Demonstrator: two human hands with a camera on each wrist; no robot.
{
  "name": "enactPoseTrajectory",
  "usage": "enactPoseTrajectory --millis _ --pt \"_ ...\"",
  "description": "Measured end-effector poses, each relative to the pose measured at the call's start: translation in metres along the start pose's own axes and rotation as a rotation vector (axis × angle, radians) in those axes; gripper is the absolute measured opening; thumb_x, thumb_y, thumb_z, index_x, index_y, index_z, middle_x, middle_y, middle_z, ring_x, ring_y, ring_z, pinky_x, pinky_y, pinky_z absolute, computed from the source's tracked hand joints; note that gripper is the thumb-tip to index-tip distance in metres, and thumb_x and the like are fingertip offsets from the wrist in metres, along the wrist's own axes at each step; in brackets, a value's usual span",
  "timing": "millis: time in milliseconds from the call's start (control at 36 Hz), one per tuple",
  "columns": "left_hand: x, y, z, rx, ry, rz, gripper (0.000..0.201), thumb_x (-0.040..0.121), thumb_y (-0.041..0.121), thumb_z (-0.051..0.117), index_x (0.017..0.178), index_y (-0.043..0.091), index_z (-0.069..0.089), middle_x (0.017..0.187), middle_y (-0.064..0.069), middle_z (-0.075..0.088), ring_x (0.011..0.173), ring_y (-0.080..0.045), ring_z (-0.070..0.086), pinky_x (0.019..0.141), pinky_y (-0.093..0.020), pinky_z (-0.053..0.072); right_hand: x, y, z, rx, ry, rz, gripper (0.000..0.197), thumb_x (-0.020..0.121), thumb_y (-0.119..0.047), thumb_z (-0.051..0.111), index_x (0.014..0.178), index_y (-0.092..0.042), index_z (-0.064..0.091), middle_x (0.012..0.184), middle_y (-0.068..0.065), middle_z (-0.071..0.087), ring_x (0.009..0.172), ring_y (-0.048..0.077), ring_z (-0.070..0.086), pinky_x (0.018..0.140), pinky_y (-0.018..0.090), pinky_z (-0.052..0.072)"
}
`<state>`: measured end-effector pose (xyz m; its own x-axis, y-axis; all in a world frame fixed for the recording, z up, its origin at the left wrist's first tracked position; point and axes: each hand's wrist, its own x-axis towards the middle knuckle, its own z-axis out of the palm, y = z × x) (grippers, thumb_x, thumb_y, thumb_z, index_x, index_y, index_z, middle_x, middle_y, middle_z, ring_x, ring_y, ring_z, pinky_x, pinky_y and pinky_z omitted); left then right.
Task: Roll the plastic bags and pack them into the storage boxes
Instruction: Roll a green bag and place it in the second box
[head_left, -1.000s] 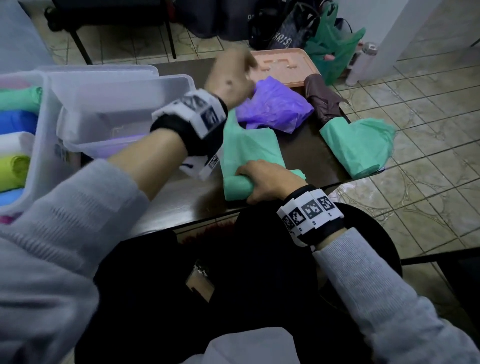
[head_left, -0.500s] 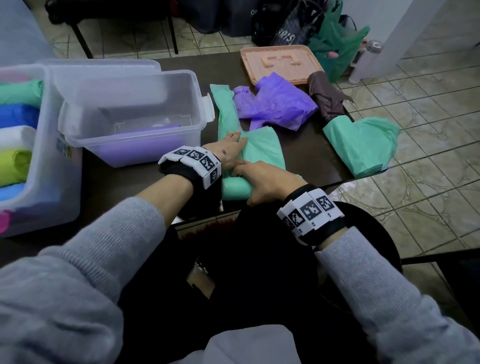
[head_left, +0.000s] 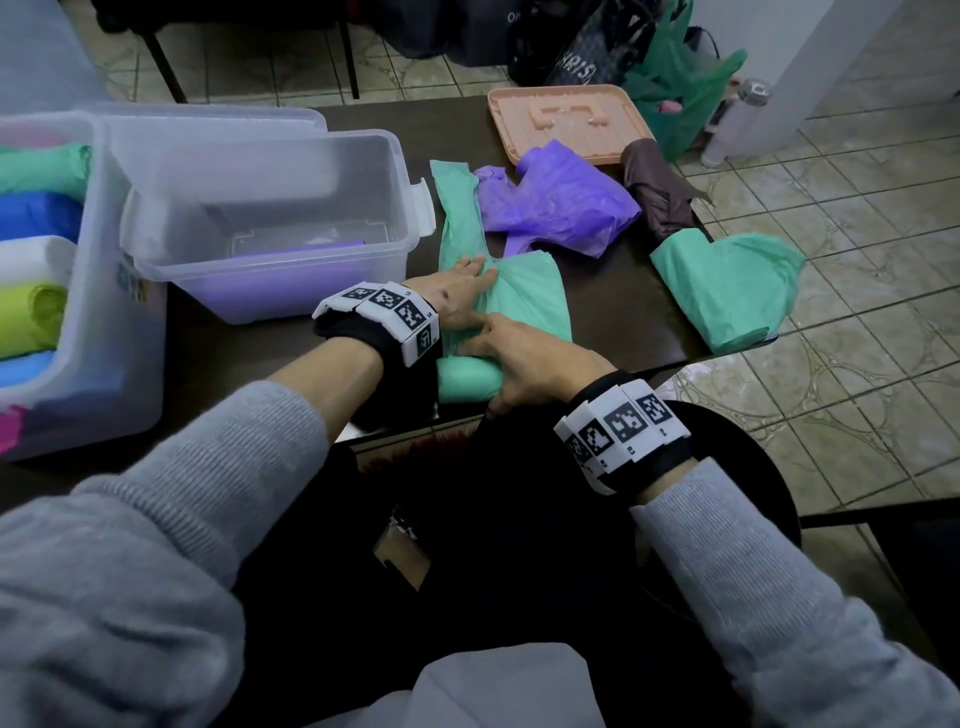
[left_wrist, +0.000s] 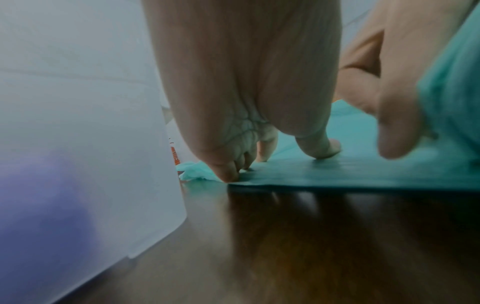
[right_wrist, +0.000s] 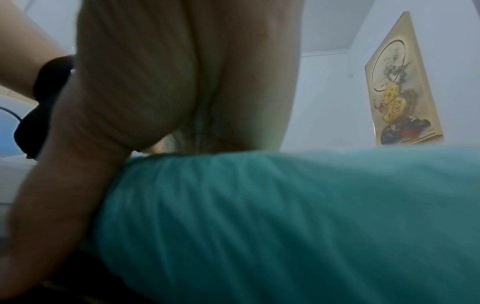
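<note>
A green plastic bag lies flat on the dark table, and its near end is rolled into a tube. My left hand presses the flat part down, its fingertips on the sheet. My right hand curls over the roll, with its thumb along the roll's side. To the left stands a clear storage box holding a purple roll.
A larger clear box at the far left holds several coloured rolls. Beyond my hands lie a loose purple bag, a brown bag and a peach tray. Another green bag hangs over the table's right edge.
My left hand came down from above the purple bag onto the green bag's flat part and slid forward along it. The right hand stayed on the roll.
</note>
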<state>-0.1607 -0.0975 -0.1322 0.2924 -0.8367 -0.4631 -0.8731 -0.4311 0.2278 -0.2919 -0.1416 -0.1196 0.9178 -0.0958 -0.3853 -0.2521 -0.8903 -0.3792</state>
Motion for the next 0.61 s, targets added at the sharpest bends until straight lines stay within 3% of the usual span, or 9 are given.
enactPoseTrajectory --millis 83,139,194,278,361,444,528,611 --pt "-0.001 -0.001 -0.001 -0.015 -0.004 0.004 0.073 0.096 0.018 0.048 0.151 0.009 0.001 0.158 -0.014 -0.007 0.147 -0.025 -0.004 0.118 -0.034 0.003 0.001 0.002 0.001 0.060 0.085 -0.002 0.074 0.058 -0.017 0.085 0.126 -0.014 0.054 0.126 0.005 0.055 0.112 0.022 0.053 0.092 0.031 0.044" --pt "-0.002 -0.002 -0.004 -0.034 -0.011 0.018 0.075 0.094 0.011 0.052 0.151 0.009 0.004 0.158 -0.015 -0.005 0.147 -0.026 -0.001 0.116 -0.034 0.003 0.000 0.004 0.001 0.116 0.126 0.029 0.072 0.057 -0.018 0.086 0.119 -0.013 0.049 0.111 0.003 0.059 0.102 0.022 0.055 0.084 0.030 0.044" --pt "-0.003 -0.002 -0.006 -0.061 0.008 0.019 0.072 0.095 0.016 0.052 0.152 0.012 0.009 0.159 -0.012 -0.002 0.147 -0.025 0.002 0.116 -0.034 0.005 -0.001 0.007 0.000 0.150 0.137 0.045 0.063 0.057 -0.020 0.087 0.108 -0.013 0.050 0.100 0.001 0.059 0.094 0.021 0.055 0.078 0.030 0.043" --pt "-0.004 -0.008 -0.007 -0.112 0.056 0.009 0.067 0.095 0.029 0.053 0.151 0.018 0.018 0.159 -0.005 0.006 0.146 -0.024 0.013 0.116 -0.033 0.010 -0.002 0.009 -0.003 0.162 0.147 0.060 0.055 0.058 -0.024 0.088 0.102 -0.016 0.056 0.100 -0.001 0.061 0.095 0.018 0.055 0.076 0.027 0.041" --pt "-0.007 -0.013 -0.008 -0.180 0.090 0.003 0.069 0.092 0.031 0.059 0.150 0.023 0.022 0.158 -0.003 0.017 0.143 -0.024 0.023 0.114 -0.033 0.018 -0.001 0.013 -0.006 0.172 0.150 0.063 0.053 0.061 -0.028 0.087 0.106 -0.016 0.061 0.103 -0.003 0.054 0.100 0.016 0.052 0.075 0.022 0.035" --pt "-0.010 -0.014 -0.009 -0.216 0.129 -0.019 0.073 0.090 0.022 0.062 0.150 0.026 0.020 0.154 -0.008 0.027 0.140 -0.025 0.030 0.111 -0.031 0.024 0.001 0.015 -0.010 0.183 0.124 0.060 0.053 0.065 -0.034 0.084 0.112 -0.019 0.064 0.103 -0.004 0.045 0.099 0.013 0.047 0.083 0.023 0.036" --pt "-0.014 -0.011 -0.011 -0.186 0.180 0.005 0.068 0.089 0.005 0.061 0.147 0.023 0.030 0.156 -0.004 0.023 0.141 -0.023 0.027 0.112 -0.028 0.020 0.002 0.018 -0.014 0.158 0.092 0.043 0.055 0.069 -0.036 0.081 0.118 -0.018 0.064 0.097 -0.004 0.053 0.099 0.016 0.052 0.082 0.024 0.038" --pt "-0.025 -0.003 -0.016 -0.170 0.254 0.027 0.048 0.089 0.000 0.057 0.134 0.015 0.053 0.141 -0.009 0.049 0.130 -0.024 0.045 0.104 -0.028 0.033 0.003 0.021 -0.015 0.192 0.132 0.044 0.059 0.067 -0.035 0.083 0.116 -0.015 0.058 0.105 0.001 0.057 0.100 0.014 0.052 0.078 0.021 0.036"
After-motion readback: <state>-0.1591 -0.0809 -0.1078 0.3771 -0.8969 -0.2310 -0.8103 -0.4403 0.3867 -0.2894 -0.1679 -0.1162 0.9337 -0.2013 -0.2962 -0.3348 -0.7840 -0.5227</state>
